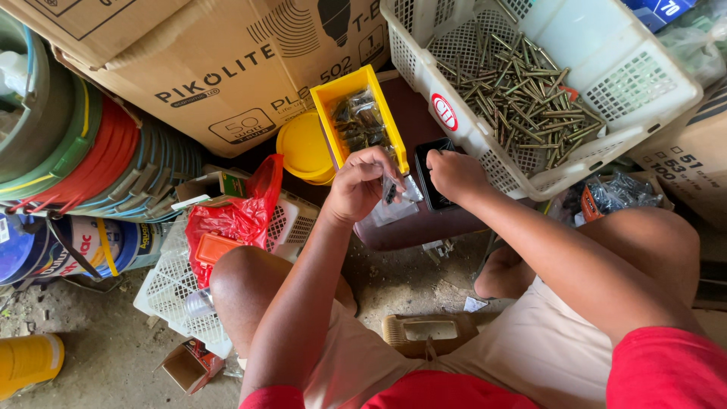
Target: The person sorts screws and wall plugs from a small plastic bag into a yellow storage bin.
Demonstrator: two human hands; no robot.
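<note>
- Clear plastic bag (395,203) with small dark screws inside sits between the two hands, just above a dark maroon surface (424,227).
- Left hand (360,184) has its grip clenched on the top of the bag, fingers curled over the bag's upper edge.
- Right hand (453,174) is curled beside the bag, close to a small black tray (433,176); whether its grip pinches the bag cannot be told.
- Yellow bin (362,113) stands just behind the left hand, holding dark screws in small bags.
- White plastic basket (530,91) to the right of the bin is tilted and holds a heap of long brass-coloured screws (522,91).
- Red plastic bag (235,216) lies over another white basket (178,291) by the left knee.
- Cardboard box (219,68) stands behind the bin, with coils of coloured hose (91,151) to its left.
- Yellow can (26,363) lies on the dirt floor at the lower left.
</note>
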